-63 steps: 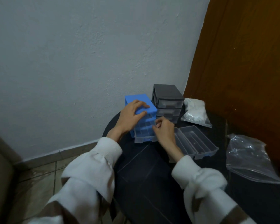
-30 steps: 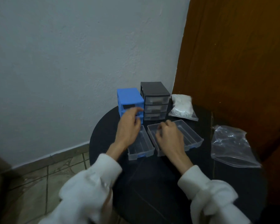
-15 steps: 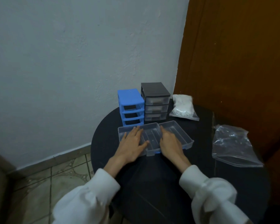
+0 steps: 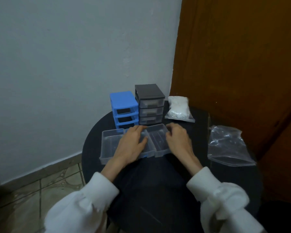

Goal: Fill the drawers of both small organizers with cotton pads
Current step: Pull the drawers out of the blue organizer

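Standing: wall (image 4: 65, 56) and door (image 4: 238, 56) are rising behind everything, with floor (image 4: 32, 187) showing at lower left.
Table: round black table (image 4: 158, 182) is carrying all the things.
Sleeves: white sleeves (image 4: 84, 204) are covering both forearms.
Grey unit: grey organizer (image 4: 149, 91) is standing at the back, its three clear drawers sitting inside.
Blue unit: blue organizer (image 4: 123, 100) is standing touching the grey one on its left, its three slots gaping.
Empty bag: clear bag (image 4: 228, 147) is lying at the right, well apart from the drawers.
Pads: bag of pads (image 4: 178, 106) is lying just right of the grey organizer.
Drawers: three clear drawers (image 4: 110, 145) are lying side by side in front of the organizers, holding nothing.
Left hand: left hand (image 4: 133, 145) is lying flat over the middle drawer, fingers straight, gripping nothing.
Right hand: right hand (image 4: 178, 140) is hovering at the right drawer's edge, fingers loosely curled; whether they are pinching the rim I cannot tell.
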